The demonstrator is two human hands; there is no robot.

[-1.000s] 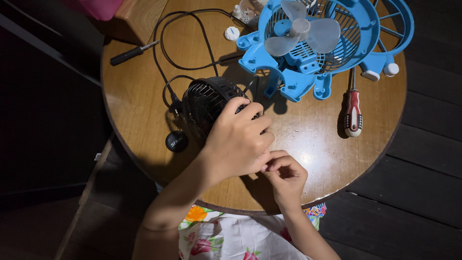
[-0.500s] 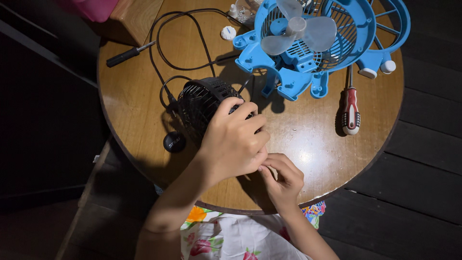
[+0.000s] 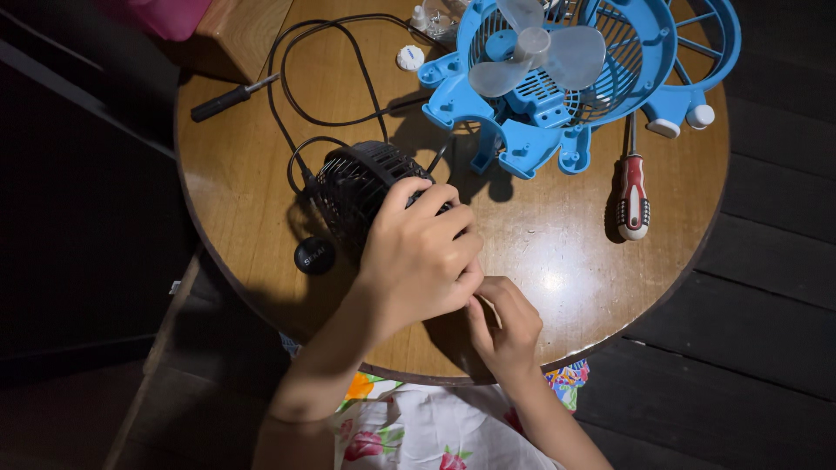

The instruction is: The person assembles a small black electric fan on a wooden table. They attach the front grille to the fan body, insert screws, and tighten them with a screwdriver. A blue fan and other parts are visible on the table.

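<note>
My left hand [image 3: 418,257] is wrapped over a black slotted motor housing [image 3: 353,187] that rests on the round wooden table [image 3: 575,261]. A black cord [image 3: 283,113] runs from the housing across the table. Just below the left hand, my right hand [image 3: 505,326] has its fingers pinched together at the housing's near side; whatever they pinch is hidden. A black round cap [image 3: 313,255] lies beside the housing on the left.
A blue fan frame [image 3: 575,78] with a clear blade [image 3: 535,52] stands at the table's far side. A red-handled screwdriver [image 3: 633,196] lies to the right, a black-handled screwdriver [image 3: 228,97] at far left, and a white knob [image 3: 409,57] near the frame.
My right hand has shifted slightly down and left, closer under the left hand. The left hand keeps its hold on the housing.
</note>
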